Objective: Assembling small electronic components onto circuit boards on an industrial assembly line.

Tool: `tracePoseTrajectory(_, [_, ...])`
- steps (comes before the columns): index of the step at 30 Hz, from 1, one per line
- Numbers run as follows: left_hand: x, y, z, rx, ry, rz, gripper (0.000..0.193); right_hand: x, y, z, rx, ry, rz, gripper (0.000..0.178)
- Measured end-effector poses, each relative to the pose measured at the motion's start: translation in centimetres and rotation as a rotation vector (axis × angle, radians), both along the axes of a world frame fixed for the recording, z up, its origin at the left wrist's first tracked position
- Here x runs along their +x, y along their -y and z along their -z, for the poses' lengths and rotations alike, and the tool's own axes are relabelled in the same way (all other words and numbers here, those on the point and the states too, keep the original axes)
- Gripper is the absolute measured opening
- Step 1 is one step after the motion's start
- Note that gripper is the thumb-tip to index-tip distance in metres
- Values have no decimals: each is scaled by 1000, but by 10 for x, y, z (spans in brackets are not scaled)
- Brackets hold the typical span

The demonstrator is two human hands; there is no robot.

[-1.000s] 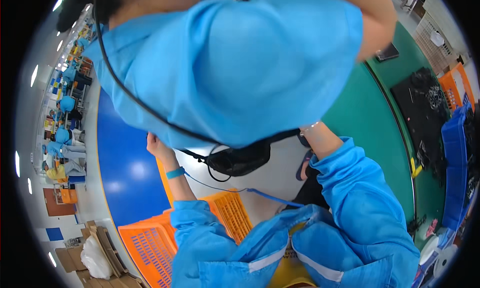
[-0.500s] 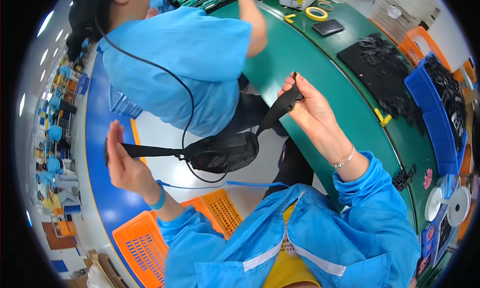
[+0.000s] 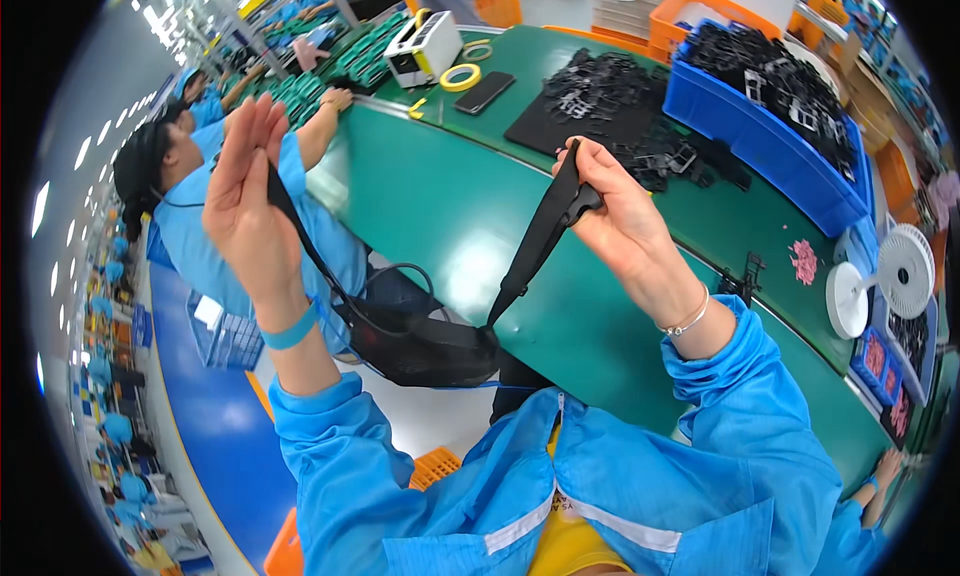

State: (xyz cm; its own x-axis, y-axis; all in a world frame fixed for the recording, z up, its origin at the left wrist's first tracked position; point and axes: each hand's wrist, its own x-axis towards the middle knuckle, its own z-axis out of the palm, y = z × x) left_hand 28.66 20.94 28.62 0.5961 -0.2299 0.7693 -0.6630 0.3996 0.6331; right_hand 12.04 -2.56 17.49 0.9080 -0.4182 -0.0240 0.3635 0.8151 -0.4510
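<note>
A black waist bag (image 3: 425, 354) hangs by its strap between my raised hands, over the gap at the green bench's near edge. My right hand (image 3: 622, 216) pinches one strap end (image 3: 538, 238), which carries a black plastic buckle. Upright on the other side, my left hand (image 3: 255, 211) has its fingers stretched up. The other strap (image 3: 305, 238) runs to it beside the thumb; its end is hidden at the hand. A dark cable loops close to the bag.
On the green bench (image 3: 450, 201) lie a phone (image 3: 485, 93), yellow tape (image 3: 461, 77) and piled black parts (image 3: 600, 84). A blue bin (image 3: 760, 141) of black parts and a white fan (image 3: 905, 270) stand right. A co-worker in blue (image 3: 225, 231) sits at left.
My view has swung toward the bench. The left hand has risen with its strap, and the bag hangs lower between my hands. The co-worker appears farther left.
</note>
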Motion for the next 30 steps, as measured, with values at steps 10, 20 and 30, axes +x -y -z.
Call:
tracePoseTrajectory(10, [56,109,2,124,39,186,37,-44,57,20,81,87,104,21])
tracePoseTrajectory(20, [81,162,69,252,96,146,34,-67,101,-1,45,98,359,33])
tracePoseTrajectory(30, [45,209,124,725,382,6,40,-112,146,6,105,59,603,39])
